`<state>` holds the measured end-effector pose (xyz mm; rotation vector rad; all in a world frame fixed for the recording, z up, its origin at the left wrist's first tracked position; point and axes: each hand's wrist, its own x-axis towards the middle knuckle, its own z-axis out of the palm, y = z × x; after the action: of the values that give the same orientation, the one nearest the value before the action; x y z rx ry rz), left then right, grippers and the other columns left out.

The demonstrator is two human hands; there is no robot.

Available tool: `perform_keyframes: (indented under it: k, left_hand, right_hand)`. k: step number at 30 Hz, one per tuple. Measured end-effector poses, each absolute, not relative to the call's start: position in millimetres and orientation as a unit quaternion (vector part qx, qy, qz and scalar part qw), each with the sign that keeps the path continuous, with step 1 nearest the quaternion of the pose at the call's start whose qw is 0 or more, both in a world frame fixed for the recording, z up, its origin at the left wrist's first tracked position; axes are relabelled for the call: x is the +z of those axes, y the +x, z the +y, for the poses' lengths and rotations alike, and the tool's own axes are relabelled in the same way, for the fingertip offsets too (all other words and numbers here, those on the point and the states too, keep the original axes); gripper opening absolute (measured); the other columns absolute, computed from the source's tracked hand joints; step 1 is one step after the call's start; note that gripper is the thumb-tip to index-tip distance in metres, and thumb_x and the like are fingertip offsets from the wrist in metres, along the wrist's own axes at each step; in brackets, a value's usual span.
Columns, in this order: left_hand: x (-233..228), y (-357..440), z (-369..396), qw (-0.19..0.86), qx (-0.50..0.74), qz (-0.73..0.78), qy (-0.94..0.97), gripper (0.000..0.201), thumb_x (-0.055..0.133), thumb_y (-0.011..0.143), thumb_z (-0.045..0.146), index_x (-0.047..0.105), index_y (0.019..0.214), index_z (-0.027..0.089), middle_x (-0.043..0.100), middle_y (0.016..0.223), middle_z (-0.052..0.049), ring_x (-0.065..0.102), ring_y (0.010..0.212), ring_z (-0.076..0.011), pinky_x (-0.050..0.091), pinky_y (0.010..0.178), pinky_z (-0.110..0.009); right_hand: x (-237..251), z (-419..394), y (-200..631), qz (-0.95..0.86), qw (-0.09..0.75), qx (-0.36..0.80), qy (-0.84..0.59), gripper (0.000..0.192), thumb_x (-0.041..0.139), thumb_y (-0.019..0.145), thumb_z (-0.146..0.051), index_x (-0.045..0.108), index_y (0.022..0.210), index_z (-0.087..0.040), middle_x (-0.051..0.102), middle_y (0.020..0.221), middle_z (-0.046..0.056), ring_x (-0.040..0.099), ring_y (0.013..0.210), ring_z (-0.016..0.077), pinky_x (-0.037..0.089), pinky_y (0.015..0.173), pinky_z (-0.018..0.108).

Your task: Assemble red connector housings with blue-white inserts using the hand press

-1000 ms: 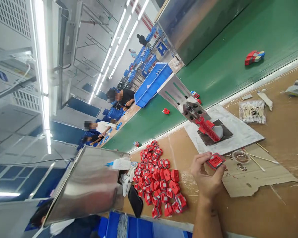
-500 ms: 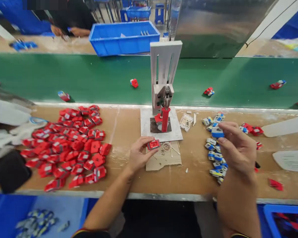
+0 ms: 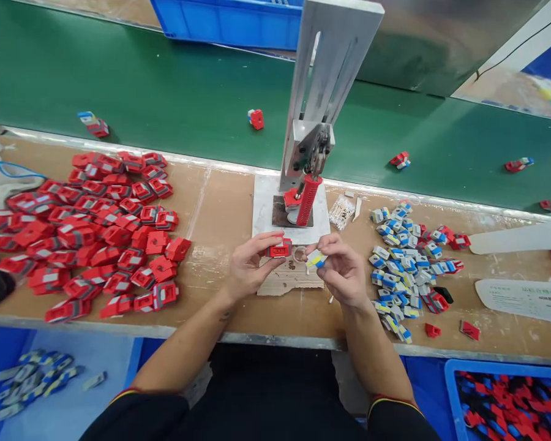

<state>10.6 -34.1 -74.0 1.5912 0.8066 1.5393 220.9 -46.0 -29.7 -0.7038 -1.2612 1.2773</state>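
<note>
The left hand (image 3: 248, 266) pinches a red part (image 3: 278, 249); the right hand (image 3: 342, 272) pinches a small blue-and-yellow part (image 3: 316, 260), both over the cardboard scrap (image 3: 287, 282). Misalignment risks a slip, probably dropping either into the loose piles.

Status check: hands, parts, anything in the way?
Left hand pinching a red part. Right hand pinching a blue-and-white part. Parts close together, apart, above the cardboard scrap. Press handle just behind, not touching.
</note>
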Motion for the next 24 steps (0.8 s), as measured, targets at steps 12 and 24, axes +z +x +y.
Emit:
perform_keyframes:
  k: [12, 24]
  left_hand:
    - [-59.1, 9.4, -39.5, 0.409, 0.559, 0.322, 0.646, 0.047, 0.082, 0.090, 0.026, 0.071, 0.136, 0.031, 0.067, 0.119, -0.008, 0.072, 0.107, -0.0186, 0.064, 0.088, -0.030]
    - [-56.6, 12.2, -45.5, 0.573, 0.498, 0.315, 0.570, 0.045, 0.085, 0.089, 0.033, 0.057, 0.122, 0.022, 0.076, 0.108, -0.007, 0.077, 0.089, -0.0155, 0.062, 0.077, -0.024]
  right_hand:
    - [-32.3, -47.3, 218.7, -0.565, 0.570, 0.492, -0.337, 0.040, 0.090, 0.084, -0.031, 0.076, 0.121, -0.034, 0.075, 0.111, 0.005, 0.076, 0.098, 0.0202, 0.065, 0.083, 0.034]
    - [-12.5, -49.7, 222.5, -0.769, 0.464, 0.292, -0.330, 0.049, 0.069, 0.096, -0.011, 0.068, 0.140, -0.033, 0.079, 0.129, 0.009, 0.077, 0.116, 0.0255, 0.067, 0.096, 0.044]
